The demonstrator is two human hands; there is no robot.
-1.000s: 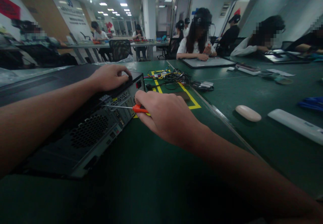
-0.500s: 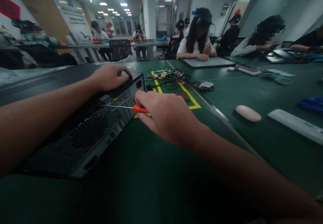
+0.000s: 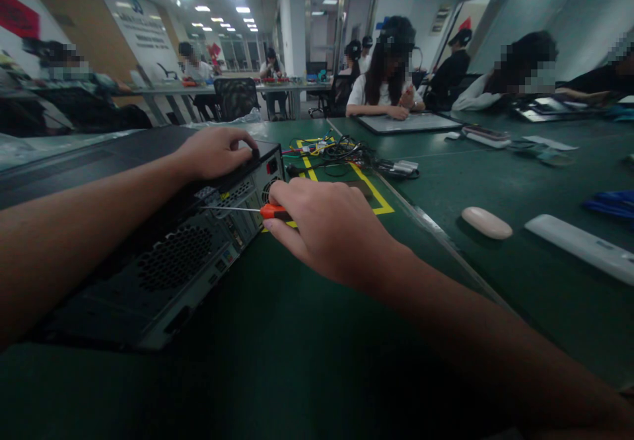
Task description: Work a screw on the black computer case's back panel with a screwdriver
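Note:
A black desktop computer case (image 3: 178,301) lies at the left with its rear panel, vents and ports towards me. On its top, near the rear edge, rests my left hand (image 3: 218,152), fingers bent and apart, with nothing in them. My right hand (image 3: 329,228) is closed around the orange and black handle of a screwdriver (image 3: 271,211). The thin shaft runs left to the rear panel, close to its upper edge. Whether the tip sits in a screw is too small to tell.
A tangle of cables (image 3: 347,152) lies by yellow tape (image 3: 381,203) on the green table (image 3: 297,361). To the right are a pale oval object (image 3: 486,222) and a long white bar (image 3: 579,245). Across the table a person (image 3: 386,76) leans over a flat panel (image 3: 409,123).
My right thumb and fingers have shifted slightly on the screwdriver handle, and more of the round fan grille shows. My left hand and the case have stayed put.

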